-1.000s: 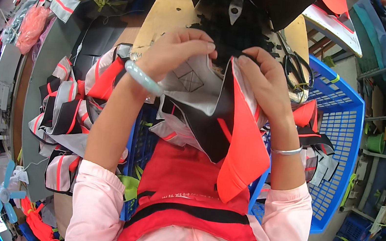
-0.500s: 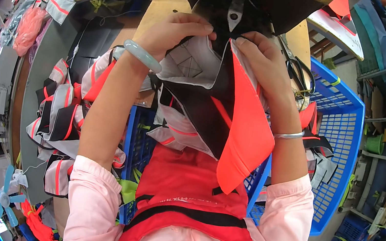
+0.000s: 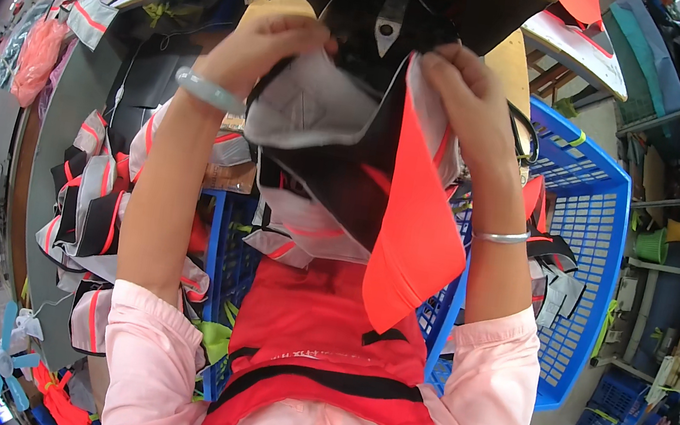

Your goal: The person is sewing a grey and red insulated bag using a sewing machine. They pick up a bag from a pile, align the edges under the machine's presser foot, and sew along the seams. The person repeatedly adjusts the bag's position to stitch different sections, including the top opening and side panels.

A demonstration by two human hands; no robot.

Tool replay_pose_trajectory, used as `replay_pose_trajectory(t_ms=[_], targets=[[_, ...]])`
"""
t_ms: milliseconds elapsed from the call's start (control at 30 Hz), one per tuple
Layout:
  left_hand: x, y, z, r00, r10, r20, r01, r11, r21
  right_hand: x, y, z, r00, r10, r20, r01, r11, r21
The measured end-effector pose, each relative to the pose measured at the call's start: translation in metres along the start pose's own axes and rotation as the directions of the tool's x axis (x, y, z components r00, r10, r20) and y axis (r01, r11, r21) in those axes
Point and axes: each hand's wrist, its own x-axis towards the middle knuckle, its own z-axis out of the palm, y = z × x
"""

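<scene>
Cloth piece hangs between both hands, in front of the black machine head and above the red apron. Grey panel on its left, black in the middle, coral flap draped down on the right, tip over the apron. Left hand is narrow, fingertips together at the upper left edge of the grey panel; blurred, so exact finger contact can't be told. Right hand pinches the top corner by the coral flap, thumb toward the cloth. Both forearms run up from the lower edge, hands spread apart, cloth slack and sagging open between them. Pointed metal part of the machine sits in the gap between the hands, just beyond the cloth's top edge; depth clearance can't be judged. Machine head limits room up front. On the right, the black scissors handle is near the right wrist, by the edge of the wooden table; blue basket lies outboard of that forearm. On the left, piled fabric pieces crowd the left forearm's outer side.
</scene>
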Motion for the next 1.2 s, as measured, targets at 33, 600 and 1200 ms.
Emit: replay_pose_trajectory(t_ms=[33, 600, 1200], targets=[[-0.007, -0.003, 0.003, 0.997, -0.019, 0.070, 0.020, 1.000, -0.020, -0.009, -0.001, 0.000, 0.998, -0.011, 0.057, 0.013, 0.999, -0.032], [-0.107, -0.012, 0.096, 0.940, 0.293, -0.174, -0.204, 0.893, 0.402, -0.117, 0.004, 0.009, 0.899, 0.128, 0.419, 0.010, 0.950, -0.311], [-0.030, 0.026, 0.035, 0.994, 0.001, 0.110, -0.047, 0.908, 0.416, -0.032, 0.015, 0.027, 0.999, 0.023, -0.035, -0.014, 0.972, 0.233]])
